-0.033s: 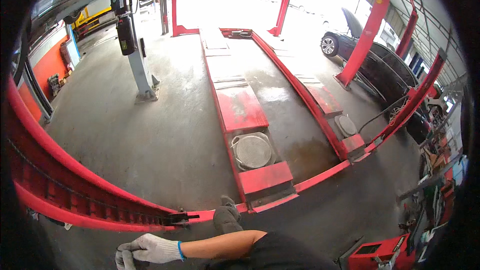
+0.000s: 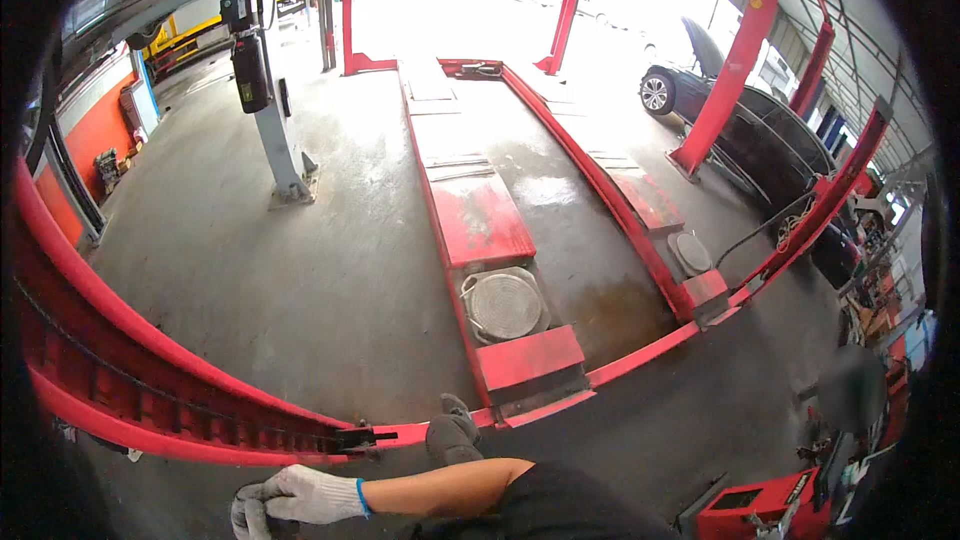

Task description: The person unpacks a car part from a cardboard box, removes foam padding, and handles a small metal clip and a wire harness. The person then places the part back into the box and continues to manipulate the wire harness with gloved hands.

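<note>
My right hand, in a white knit glove with a blue cuff, lies at the lower left, its bare forearm reaching across from the right. Its fingers are bent and closed against greyish gloved fingers just beneath. Those seem to belong to my left hand, but the rest of it is cut off by the lower edge. Whether anything small is held between them cannot be made out. Just beyond the forearm is my leg in dark trousers, beside the red cross beam of a car lift.
Ahead are two red lift runways, with round turn plates. A red post curves along the left; a grey lift column stands farther off. At right are a black car, a red machine and a blurred dark shape.
A blurred dark shape has come into view at the right edge, above the red machine. My gloved hand and forearm keep almost the same place.
</note>
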`<state>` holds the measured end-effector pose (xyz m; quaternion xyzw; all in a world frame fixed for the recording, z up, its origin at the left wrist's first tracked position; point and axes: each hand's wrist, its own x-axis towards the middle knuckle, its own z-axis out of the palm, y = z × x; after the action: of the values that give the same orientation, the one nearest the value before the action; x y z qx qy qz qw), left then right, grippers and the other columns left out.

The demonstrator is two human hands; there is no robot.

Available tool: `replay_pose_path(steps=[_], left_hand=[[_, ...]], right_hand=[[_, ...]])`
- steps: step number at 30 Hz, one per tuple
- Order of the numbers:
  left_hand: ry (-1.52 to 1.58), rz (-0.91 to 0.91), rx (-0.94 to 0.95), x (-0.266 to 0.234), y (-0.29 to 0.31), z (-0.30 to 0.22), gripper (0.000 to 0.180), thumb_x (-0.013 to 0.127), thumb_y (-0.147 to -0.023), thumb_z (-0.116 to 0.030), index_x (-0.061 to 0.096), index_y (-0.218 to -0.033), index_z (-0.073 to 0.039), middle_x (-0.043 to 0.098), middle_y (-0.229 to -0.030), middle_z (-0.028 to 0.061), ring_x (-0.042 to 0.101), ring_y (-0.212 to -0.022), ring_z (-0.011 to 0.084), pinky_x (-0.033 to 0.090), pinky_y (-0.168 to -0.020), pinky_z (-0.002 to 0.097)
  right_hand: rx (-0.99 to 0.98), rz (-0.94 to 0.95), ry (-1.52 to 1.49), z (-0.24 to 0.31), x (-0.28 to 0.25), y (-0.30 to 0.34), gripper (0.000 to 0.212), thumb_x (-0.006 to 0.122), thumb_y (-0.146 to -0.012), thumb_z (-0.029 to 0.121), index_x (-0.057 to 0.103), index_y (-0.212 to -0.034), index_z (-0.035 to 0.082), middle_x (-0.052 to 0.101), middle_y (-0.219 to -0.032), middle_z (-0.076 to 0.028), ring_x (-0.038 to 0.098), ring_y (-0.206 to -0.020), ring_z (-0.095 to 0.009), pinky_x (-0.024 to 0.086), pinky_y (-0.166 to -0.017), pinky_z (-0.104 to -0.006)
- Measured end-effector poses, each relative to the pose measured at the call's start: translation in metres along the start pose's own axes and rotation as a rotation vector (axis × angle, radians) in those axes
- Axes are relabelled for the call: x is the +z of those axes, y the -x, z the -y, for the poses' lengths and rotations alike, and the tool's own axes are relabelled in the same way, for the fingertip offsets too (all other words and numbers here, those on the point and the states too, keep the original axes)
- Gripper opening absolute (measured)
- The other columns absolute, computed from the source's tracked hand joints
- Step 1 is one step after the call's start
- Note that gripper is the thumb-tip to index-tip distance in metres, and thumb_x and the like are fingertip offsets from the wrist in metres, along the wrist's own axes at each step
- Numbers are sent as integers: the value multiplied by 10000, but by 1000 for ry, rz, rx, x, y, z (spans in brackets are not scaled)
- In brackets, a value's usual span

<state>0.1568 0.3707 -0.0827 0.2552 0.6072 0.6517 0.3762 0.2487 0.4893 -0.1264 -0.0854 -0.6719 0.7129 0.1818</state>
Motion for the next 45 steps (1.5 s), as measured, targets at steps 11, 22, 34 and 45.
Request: replay_pose_path(steps=[11,22,34,45], left_hand=[[91,192,120,-52,15,40,266,533,-1011,-229,647,-1104,-8,668,-1009,88,619,-884,189,499,-772,317],[260,-218,144,-102,90,9,235,632,-970,-249,670,-952,-18,619,-885,39,565,-796,119,453,-701,269],[656,-85,-68,-158,133,-19,348,663,-938,-325,684,-1050,3,717,-930,115,634,-641,173,527,-575,304],[601,-105,59,-146,156,-23,172,686,-933,-169,700,-1002,-12,701,-928,81,645,-774,154,538,-681,306]], right_hand=[[83,-281,-44,21,65,43,272,511,-919,72,704,-1098,2,592,-733,30,534,-693,-58,502,-642,-278],[-87,22,149,5,137,36,242,556,-874,17,679,-1076,-34,716,-960,-93,625,-925,-106,532,-864,-321],[190,200,25,64,180,36,313,529,-874,25,683,-1141,-36,665,-826,-10,612,-673,-109,518,-617,-281],[208,14,50,81,214,40,193,579,-968,122,692,-996,-31,696,-810,-51,618,-658,-86,487,-561,-242]])
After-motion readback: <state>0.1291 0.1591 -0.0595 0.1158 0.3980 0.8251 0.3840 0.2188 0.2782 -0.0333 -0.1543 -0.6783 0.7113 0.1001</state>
